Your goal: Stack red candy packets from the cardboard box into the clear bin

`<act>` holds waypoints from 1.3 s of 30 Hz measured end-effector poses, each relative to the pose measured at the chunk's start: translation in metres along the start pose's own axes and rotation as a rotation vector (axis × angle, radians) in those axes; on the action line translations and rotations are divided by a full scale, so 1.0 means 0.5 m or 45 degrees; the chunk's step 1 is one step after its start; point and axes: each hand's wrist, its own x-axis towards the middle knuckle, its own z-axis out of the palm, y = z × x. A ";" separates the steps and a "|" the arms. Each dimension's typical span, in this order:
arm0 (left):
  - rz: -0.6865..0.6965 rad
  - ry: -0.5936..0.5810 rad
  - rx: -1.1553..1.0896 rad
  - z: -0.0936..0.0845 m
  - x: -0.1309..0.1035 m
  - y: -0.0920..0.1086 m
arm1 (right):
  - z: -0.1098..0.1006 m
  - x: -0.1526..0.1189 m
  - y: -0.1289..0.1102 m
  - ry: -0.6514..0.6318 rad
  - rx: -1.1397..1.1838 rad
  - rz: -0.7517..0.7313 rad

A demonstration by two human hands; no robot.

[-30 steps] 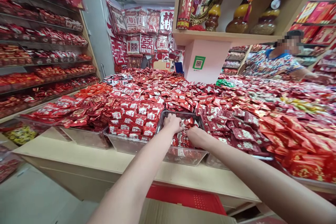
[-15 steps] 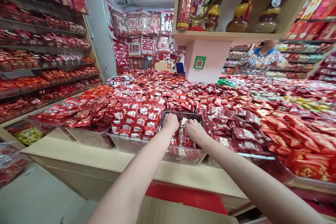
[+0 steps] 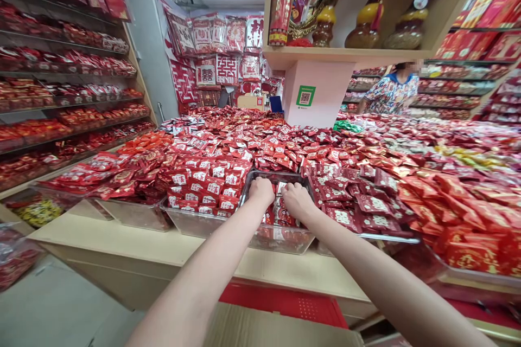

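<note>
Both hands reach into a clear plastic bin [image 3: 280,241] that holds red packets [image 3: 284,214] with white print, lower in level than the bins beside it. My left hand [image 3: 261,192] is at the bin's left side, its fingers curled down; what they hold, if anything, is hidden. Close by on the right, my right hand [image 3: 297,199] has its fingers bent together over the packets, and I cannot make out what is between them. Heaped red packets [image 3: 205,184] fill the bin to the left, and dark red packets [image 3: 372,203] lie to the right.
The bins stand on a pale wooden counter [image 3: 134,249]. A wooden shelf [image 3: 350,55] with gourd ornaments overhangs the heaps. Orange-red packets [image 3: 468,222] are at the right. Behind the counter a person [image 3: 388,92] stands at the back right. A cardboard box [image 3: 280,328] sits below.
The whole view has shifted slightly, so things appear a little further left. My hands remain in the same bin with almost the same pose. The person at the back has lowered an outstretched arm.
</note>
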 end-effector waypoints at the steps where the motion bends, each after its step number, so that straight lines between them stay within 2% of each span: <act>1: -0.006 -0.002 0.003 0.001 0.001 0.001 | -0.001 0.001 0.001 -0.017 0.000 0.002; 9: -0.029 -0.026 0.044 -0.002 -0.003 0.006 | 0.001 0.007 0.003 -0.068 0.012 -0.045; 25: 0.008 -0.011 0.053 -0.008 -0.014 0.002 | 0.015 0.006 0.004 -0.033 0.003 0.024; 30: 0.011 -0.016 0.054 -0.013 -0.014 0.002 | 0.012 0.005 0.003 -0.067 0.001 0.028; 39: 0.023 0.039 0.032 -0.025 -0.025 0.005 | 0.010 0.004 0.001 0.038 0.035 -0.018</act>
